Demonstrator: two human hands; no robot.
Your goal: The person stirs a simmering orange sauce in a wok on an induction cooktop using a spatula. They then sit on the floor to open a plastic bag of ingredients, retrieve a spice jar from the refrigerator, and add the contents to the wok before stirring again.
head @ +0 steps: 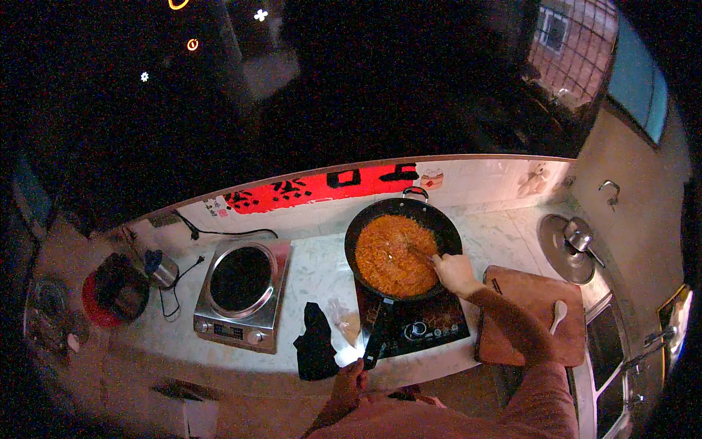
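Note:
A black wok (451, 230) stands on a black induction cooktop (433, 321), its long handle pointing towards me. Reddish-orange food (392, 260) in small pieces covers much of its inside. My right hand (458, 274) is closed around a thin utensil (419, 252) whose far end is down in the food; its full shape is hidden. Near the end of the wok handle (378, 335) is my left hand (351, 376), dim and partly turned away, so its grip is unclear. A black cloth (315, 345) and a clear plastic bag (345, 318) lie left of the handle.
Left stands a steel-framed electric cooker (236, 326), with a metal cup (162, 269) and a red container (98, 299) beyond. On the right, a wooden cutting board (510, 307) bears a white spoon (558, 315). A lid (554, 247) with a metal ladle (578, 235) lies behind, near a sink (603, 351).

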